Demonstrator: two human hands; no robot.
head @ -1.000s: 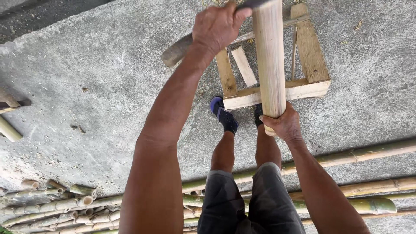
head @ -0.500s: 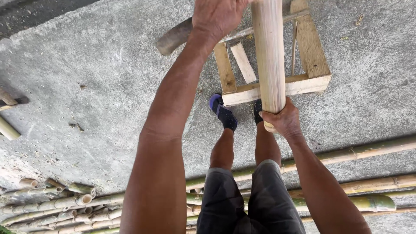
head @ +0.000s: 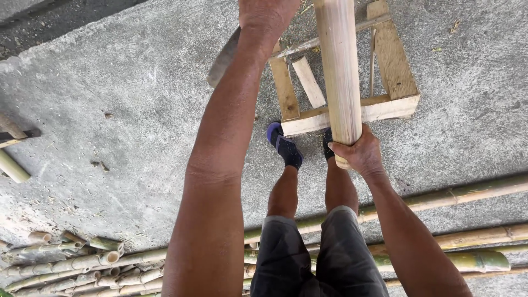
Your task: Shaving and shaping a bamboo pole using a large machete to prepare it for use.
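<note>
Head view, looking straight down at a rough grey concrete floor [head: 110, 121] that fills most of the frame. Long bamboo poles [head: 456, 192] lie across the lower right, and a heap of short cut bamboo pieces [head: 82, 261] sits at the lower left, well apart from the work. At upper centre a small wooden frame [head: 390, 66] of pale slats rests flat on the floor; the person's two feet in dark blue shoes [head: 285, 146] stand just beside its near edge. A thick, pale bamboo section [head: 340, 66] stands roughly upright over the frame, which seems to serve as a chopping base. The right hand [head: 360, 154] is wrapped around the section's near end, apparently steadying it. The left hand [head: 267, 14], at the top edge and partly cut off, is closed on a long dark blade [head: 223, 58], likely a machete, which angles down-left, apart from the bamboo section. Whether its edge points at the bamboo cannot be told.
</note>
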